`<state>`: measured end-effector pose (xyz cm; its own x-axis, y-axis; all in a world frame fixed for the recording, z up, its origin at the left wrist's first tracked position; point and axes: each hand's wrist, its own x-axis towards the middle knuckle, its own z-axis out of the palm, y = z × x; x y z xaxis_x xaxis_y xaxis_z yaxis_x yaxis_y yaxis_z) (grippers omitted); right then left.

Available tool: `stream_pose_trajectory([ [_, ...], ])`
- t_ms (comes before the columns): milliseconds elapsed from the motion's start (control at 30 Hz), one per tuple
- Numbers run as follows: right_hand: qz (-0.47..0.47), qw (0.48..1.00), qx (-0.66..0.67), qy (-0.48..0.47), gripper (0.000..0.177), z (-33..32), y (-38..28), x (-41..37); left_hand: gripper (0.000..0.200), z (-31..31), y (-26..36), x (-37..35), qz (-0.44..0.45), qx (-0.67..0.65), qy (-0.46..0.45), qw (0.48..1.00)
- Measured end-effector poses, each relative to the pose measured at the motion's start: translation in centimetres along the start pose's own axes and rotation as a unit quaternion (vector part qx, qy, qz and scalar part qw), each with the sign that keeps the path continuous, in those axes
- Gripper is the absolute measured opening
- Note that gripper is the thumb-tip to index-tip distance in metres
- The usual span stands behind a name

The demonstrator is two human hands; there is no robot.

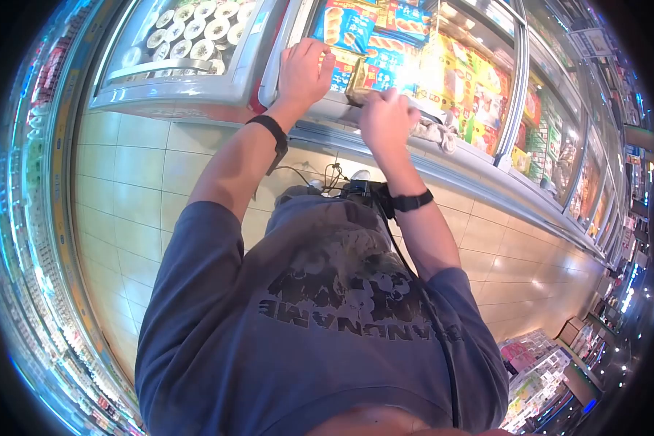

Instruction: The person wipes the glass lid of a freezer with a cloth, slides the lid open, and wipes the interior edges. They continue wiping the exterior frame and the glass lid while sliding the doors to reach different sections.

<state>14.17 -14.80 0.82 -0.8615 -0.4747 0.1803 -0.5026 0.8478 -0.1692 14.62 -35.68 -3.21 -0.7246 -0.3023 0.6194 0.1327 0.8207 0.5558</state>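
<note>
My left hand [305,71] is over the near left corner of an open-topped freezer [270,81]. Its fingers are curled, and whatever they grip is hidden beneath them. Right beside it lies a blue food bag [345,27] with baked rolls pictured on it. My right hand [387,123] is above the freezer's front edge, fingers bent inward around the end of a gold-brown packet [357,81]. That packet tilts up over more blue and red bags [385,54]. Close to the right wrist, a bunched whitish cloth [437,136] hangs on the front rim.
To the left stands a glass-lidded freezer [174,81] with rows of round white items inside. Yellow packages [469,83] fill the section to the right, and more freezer cases continue beyond. Dark cables [332,176] hang near my waist above the tiled floor [142,156].
</note>
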Motion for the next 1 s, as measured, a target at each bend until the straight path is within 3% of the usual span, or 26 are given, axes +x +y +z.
stream_pose_trajectory([
  [133,0.038,0.997,-0.024,0.070,0.021,-0.5,6.1,-3.3,0.022,0.2,-0.1,0.0,0.008,-0.007,0.008,1.000],
  [200,0.136,0.987,-0.004,0.082,0.024,-0.9,8.0,-4.7,0.021,0.2,-0.1,0.0,0.022,0.001,0.011,1.000],
  [300,0.106,0.984,0.007,0.143,0.029,-0.3,7.4,-5.2,0.021,0.1,-0.1,0.1,0.032,0.006,0.016,0.999],
  [433,0.106,0.984,0.030,0.138,0.034,0.9,5.4,-4.3,0.022,0.1,0.0,0.4,0.017,0.003,-0.004,1.000],
  [600,0.112,0.986,0.019,0.123,0.022,0.4,3.7,-3.4,0.020,0.5,0.1,0.4,0.014,-0.013,0.020,1.000],
  [900,0.089,0.984,0.065,0.143,0.023,1.4,2.4,-3.0,0.018,0.4,0.2,0.4,0.013,-0.031,0.005,0.999],
  [967,0.076,0.967,0.183,0.158,0.021,2.0,1.6,-2.4,0.019,0.2,0.3,0.4,0.013,-0.036,0.000,0.999],
  [1000,0.067,0.970,0.181,0.145,0.019,2.0,0.5,-1.8,0.019,0.1,0.3,0.4,0.007,-0.039,-0.005,0.999],
])
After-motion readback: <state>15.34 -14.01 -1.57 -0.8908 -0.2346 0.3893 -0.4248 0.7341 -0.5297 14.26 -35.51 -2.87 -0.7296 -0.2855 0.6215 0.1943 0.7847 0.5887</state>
